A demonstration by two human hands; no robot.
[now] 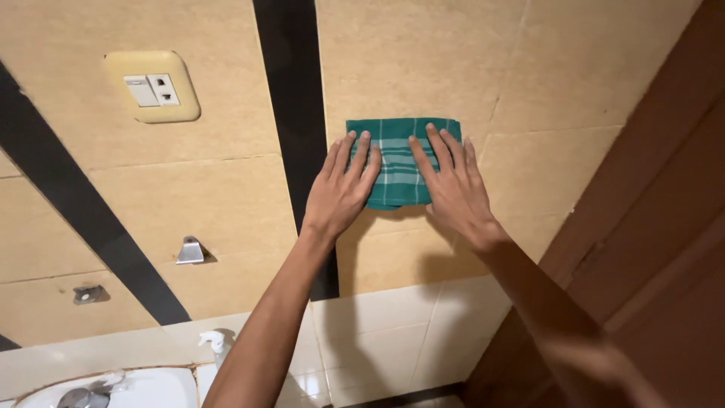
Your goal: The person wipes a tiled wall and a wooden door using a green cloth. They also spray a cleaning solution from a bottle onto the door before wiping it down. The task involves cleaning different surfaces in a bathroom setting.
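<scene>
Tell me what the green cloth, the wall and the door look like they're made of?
The cloth looks like woven fabric, probably cotton: soft folds, a matte green with pale checked lines. The wall looks like ceramic tile: flat beige squares with thin joint lines and a slight sheen. The door looks like brown wood, though it could be a painted or laminated panel.

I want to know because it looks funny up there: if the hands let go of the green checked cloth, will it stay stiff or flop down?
Probably flop: the green cloth looks thin, soft and folded, held only by the left hand and right hand pressing it flat against the wall tile. It likely weighs little.
</scene>
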